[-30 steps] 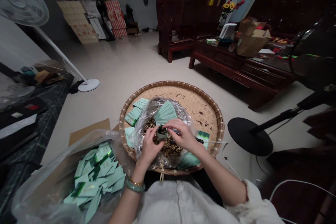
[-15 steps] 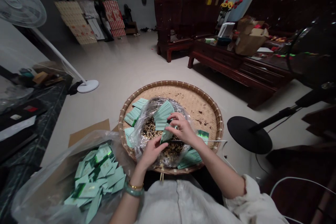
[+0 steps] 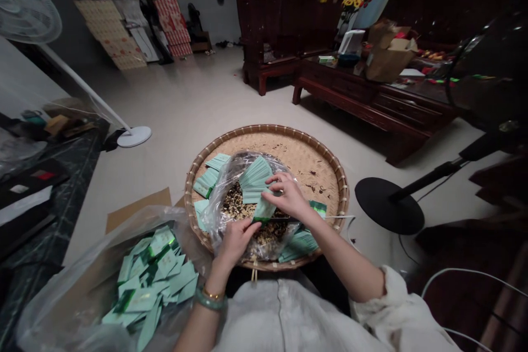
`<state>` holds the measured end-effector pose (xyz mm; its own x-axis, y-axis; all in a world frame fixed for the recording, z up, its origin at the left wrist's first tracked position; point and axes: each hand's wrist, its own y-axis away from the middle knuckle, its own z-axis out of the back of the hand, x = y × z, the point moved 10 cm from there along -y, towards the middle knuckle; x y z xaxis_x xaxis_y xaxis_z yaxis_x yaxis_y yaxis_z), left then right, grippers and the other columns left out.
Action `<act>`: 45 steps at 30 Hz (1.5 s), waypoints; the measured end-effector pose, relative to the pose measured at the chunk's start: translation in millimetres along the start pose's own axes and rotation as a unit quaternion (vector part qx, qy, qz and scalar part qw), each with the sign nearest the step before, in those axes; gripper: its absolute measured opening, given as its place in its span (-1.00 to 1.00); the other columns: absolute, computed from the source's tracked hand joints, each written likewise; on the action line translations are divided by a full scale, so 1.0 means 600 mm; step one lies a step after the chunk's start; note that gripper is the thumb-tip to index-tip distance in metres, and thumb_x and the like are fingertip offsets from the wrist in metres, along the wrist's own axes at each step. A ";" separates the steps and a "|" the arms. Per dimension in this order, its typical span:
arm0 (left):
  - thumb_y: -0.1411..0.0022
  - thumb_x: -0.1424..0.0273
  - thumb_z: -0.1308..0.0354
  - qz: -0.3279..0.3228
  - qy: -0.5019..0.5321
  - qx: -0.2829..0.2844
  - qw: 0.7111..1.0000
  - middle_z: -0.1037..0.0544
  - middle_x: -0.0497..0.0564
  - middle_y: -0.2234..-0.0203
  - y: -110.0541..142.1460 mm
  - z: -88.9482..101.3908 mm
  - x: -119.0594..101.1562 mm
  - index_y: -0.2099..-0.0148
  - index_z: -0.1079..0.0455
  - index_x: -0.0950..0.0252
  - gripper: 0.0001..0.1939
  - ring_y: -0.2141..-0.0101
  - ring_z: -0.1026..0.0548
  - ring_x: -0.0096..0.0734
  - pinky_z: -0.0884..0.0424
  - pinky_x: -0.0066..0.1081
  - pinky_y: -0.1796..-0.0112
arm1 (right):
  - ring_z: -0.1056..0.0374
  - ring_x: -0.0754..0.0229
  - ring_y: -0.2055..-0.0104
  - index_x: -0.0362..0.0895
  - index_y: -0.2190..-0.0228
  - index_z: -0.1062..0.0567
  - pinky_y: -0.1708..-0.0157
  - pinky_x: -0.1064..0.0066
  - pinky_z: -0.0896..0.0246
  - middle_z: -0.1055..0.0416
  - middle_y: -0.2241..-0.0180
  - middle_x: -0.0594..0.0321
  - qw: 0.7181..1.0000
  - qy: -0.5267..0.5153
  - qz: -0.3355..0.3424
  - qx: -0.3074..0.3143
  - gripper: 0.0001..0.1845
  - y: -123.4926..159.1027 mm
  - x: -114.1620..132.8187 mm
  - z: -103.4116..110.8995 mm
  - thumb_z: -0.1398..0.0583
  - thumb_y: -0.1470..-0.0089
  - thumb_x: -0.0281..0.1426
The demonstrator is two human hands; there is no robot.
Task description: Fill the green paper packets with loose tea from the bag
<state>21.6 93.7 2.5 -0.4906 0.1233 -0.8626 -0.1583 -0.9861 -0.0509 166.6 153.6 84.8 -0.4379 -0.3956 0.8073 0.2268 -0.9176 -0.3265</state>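
A round woven bamboo tray (image 3: 330, 168) rests in front of me. In it lies a clear plastic bag (image 3: 218, 203) of dark loose tea with a fan of pale green sachets (image 3: 256, 176) on top. More green sachets (image 3: 208, 180) lie on the tray's left side. Both hands hold one green sachet (image 3: 264, 210) above the tea. My left hand (image 3: 235, 239) pinches its lower end. My right hand (image 3: 286, 196) grips its upper end with curled fingers.
A big clear plastic bag (image 3: 61, 297) with many green sachets (image 3: 152, 280) sits at my lower left. A white standing fan (image 3: 132, 135) is at left, a black fan base (image 3: 388, 206) at right. Dark wooden table (image 3: 371, 104) and chairs stand behind. A white cable (image 3: 454, 275) trails at right.
A second ago both hands were low over the tea with a small dark thing; now they hold a green sachet raised between them. The view has shifted slightly.
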 end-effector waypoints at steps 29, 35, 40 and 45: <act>0.14 0.24 -0.36 0.142 0.340 0.011 0.929 -0.63 0.08 0.33 -0.030 -0.002 0.006 0.14 -0.49 0.36 -0.51 0.29 -0.55 -0.25 -0.43 -0.37 0.25 | -0.17 0.39 0.61 -0.19 0.45 -0.45 0.61 0.56 -0.05 -0.29 0.63 0.43 0.928 -0.265 -0.145 0.217 -0.69 0.026 -0.027 -0.059 -0.34 0.21 -0.24; 0.23 0.25 -0.41 0.188 0.399 -0.063 0.895 -0.57 -0.06 0.58 -0.028 -0.006 0.012 0.35 -0.50 0.36 -0.62 0.57 -0.47 -0.47 -0.36 -0.51 0.49 | -0.16 0.36 0.62 -0.14 0.22 -0.45 0.68 0.55 -0.09 -0.27 0.58 0.43 0.935 -0.275 -0.189 0.122 -0.55 0.034 -0.054 -0.072 -0.34 0.20 -0.25; 0.21 0.24 -0.40 0.180 0.405 -0.085 0.893 -0.56 -0.07 0.58 -0.019 -0.006 0.017 0.36 -0.48 0.36 -0.63 0.58 -0.46 -0.49 -0.36 -0.51 0.49 | -0.04 0.41 0.68 -0.18 0.66 -0.38 0.71 0.55 0.03 -0.18 0.72 0.43 0.937 -0.269 -0.197 0.101 -0.60 0.042 -0.081 -0.093 -0.30 0.19 -0.11; 0.20 0.34 -0.40 0.125 0.256 -0.041 0.958 -0.60 0.00 0.41 -0.015 -0.007 0.013 0.23 -0.51 0.36 -0.60 0.41 -0.51 -0.36 -0.41 -0.41 0.31 | -0.18 0.33 0.61 -0.18 0.60 -0.45 0.63 0.50 -0.11 -0.30 0.65 0.35 0.961 -0.232 -0.137 0.060 -0.69 0.039 -0.053 -0.064 -0.32 0.16 -0.18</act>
<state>23.0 103.3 -5.9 -0.0162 -0.1681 -0.9856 -0.0118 -0.9857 0.1683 152.8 143.2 32.6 -0.0664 -0.0534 0.9964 0.2692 -0.9625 -0.0336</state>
